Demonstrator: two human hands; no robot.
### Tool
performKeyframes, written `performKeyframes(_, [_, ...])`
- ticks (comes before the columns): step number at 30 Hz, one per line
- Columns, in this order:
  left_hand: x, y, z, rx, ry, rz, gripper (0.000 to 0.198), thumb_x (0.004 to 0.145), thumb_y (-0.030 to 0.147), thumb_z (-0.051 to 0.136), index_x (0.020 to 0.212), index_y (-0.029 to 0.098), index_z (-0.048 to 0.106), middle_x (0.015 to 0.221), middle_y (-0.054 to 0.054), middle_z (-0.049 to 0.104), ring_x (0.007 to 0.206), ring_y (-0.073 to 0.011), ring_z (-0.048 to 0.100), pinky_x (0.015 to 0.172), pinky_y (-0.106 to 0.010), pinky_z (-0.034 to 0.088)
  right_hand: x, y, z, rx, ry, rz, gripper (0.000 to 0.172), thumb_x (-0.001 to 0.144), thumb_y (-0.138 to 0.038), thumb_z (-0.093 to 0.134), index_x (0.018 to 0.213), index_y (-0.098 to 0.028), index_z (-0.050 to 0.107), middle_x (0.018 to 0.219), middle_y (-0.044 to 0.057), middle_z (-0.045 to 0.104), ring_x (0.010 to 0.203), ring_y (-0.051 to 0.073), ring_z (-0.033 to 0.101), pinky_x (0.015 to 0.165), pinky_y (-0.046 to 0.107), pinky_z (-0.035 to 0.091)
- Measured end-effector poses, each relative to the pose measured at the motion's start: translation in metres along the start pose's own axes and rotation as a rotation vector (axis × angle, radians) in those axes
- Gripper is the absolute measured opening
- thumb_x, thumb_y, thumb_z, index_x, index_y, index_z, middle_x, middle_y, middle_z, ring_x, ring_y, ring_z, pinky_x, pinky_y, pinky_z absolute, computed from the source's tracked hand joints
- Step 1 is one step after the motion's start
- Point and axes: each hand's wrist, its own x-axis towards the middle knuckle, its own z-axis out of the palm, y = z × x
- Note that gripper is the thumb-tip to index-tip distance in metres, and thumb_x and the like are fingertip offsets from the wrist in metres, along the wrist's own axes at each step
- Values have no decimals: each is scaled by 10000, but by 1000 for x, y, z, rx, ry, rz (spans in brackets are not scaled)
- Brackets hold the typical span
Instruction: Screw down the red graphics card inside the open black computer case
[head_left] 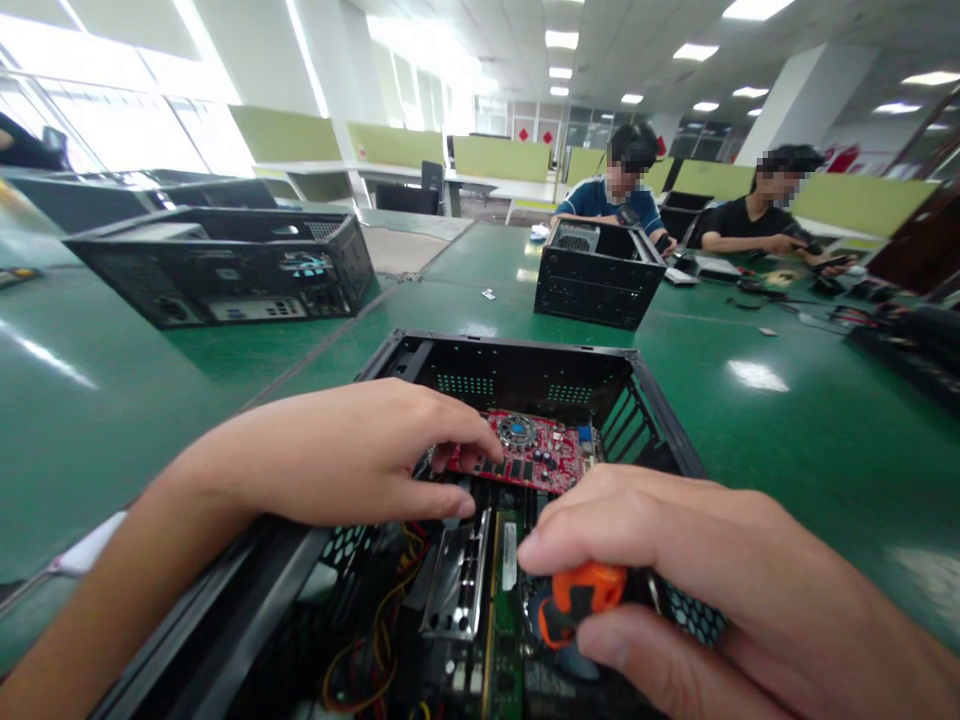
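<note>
An open black computer case lies in front of me on the green table. My left hand reaches over its left wall, fingers apart and holding nothing, with the fingertips by the left end of a red circuit card that has a round fan. My right hand, at the lower right, has its thumb and fingers around an orange and black tool handle; the tool's far end is hidden. A green memory stick and a silver metal bracket sit between the hands, inside the case.
A second computer case stands at the left back, a third at the centre back. Two people sit across the green table. Cables and dark parts lie at the right. Coloured wires run inside the near case.
</note>
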Motion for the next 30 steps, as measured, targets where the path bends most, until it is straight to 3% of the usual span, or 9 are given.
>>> performKeyframes(4, [-2, -2, 1, 29, 14, 8, 352, 1089, 367, 937, 1438, 394, 967, 1308, 17, 1026, 1160, -291, 976, 1005, -335, 699, 9, 2, -2, -24, -137, -63, 118, 1237, -240, 830, 1267, -271, 940, 1186, 7, 1019, 1051, 196, 973, 1025, 247, 762])
performKeyframes(6, [-2, -3, 2, 39, 24, 4, 350, 1089, 380, 944, 1438, 394, 966, 1301, 16, 1026, 1160, -291, 975, 1004, -335, 696, 9, 4, 0, -67, -155, -117, 191, 1289, -244, 803, 1130, -242, 908, 1053, -1, 967, 968, 184, 915, 990, 279, 724])
performKeyframes(10, [-1, -3, 2, 29, 8, -8, 345, 1092, 380, 914, 1433, 396, 963, 1346, 15, 1024, 1196, -299, 971, 1022, -348, 694, 6, 3, 3, -42, -84, -103, 154, 1316, -311, 782, 1258, -253, 912, 1165, 10, 1005, 1072, 196, 955, 1096, 289, 753])
performKeyframes(13, [0, -1, 1, 15, -6, -14, 341, 1104, 394, 886, 1436, 393, 964, 1351, 17, 1023, 1202, -299, 968, 1031, -358, 689, 0, -1, 2, -21, -17, -26, 124, 1219, -289, 821, 1301, -305, 913, 1223, 13, 1024, 1067, 226, 991, 1068, 274, 791])
performKeyframes(18, [-1, 0, 0, 2, -17, -23, 352, 1110, 407, 878, 1452, 390, 964, 1375, 24, 1018, 1230, -297, 962, 1073, -363, 678, -10, 2, 3, 0, 122, -14, 401, 1146, -172, 923, 1414, -439, 792, 1227, -85, 995, 1020, 170, 992, 989, 151, 740])
performKeyframes(20, [-1, -1, 0, 6, -15, -20, 356, 1112, 406, 883, 1459, 387, 961, 1377, 22, 1016, 1230, -300, 961, 1072, -365, 677, -8, 4, 4, 13, 93, -62, 362, 1133, -180, 940, 1376, -398, 784, 1191, -64, 993, 1011, 181, 993, 969, 148, 740])
performKeyframes(23, [-1, -2, 0, 24, -8, -2, 325, 1116, 402, 897, 1433, 376, 960, 1332, 13, 1019, 1178, -304, 962, 1017, -362, 679, -1, 4, 5, 18, 53, -101, 68, 1243, -266, 811, 1270, -328, 814, 1096, -22, 987, 973, 188, 980, 982, 190, 749])
performKeyframes(25, [-1, -2, 0, 40, -2, 10, 303, 1118, 395, 911, 1416, 367, 959, 1289, 5, 1019, 1137, -306, 960, 978, -359, 677, 5, 4, 7, 24, 40, -137, 158, 1319, -292, 727, 1197, -302, 827, 1021, -12, 967, 928, 174, 960, 972, 195, 740])
performKeyframes(30, [-2, -1, 1, 60, 1, 13, 328, 1121, 382, 940, 1448, 372, 949, 1334, 9, 1016, 1187, -305, 961, 1014, -358, 675, 16, 4, 12, 57, 16, -181, 196, 1235, -206, 832, 1051, -269, 817, 912, -14, 903, 806, 155, 894, 849, 182, 727])
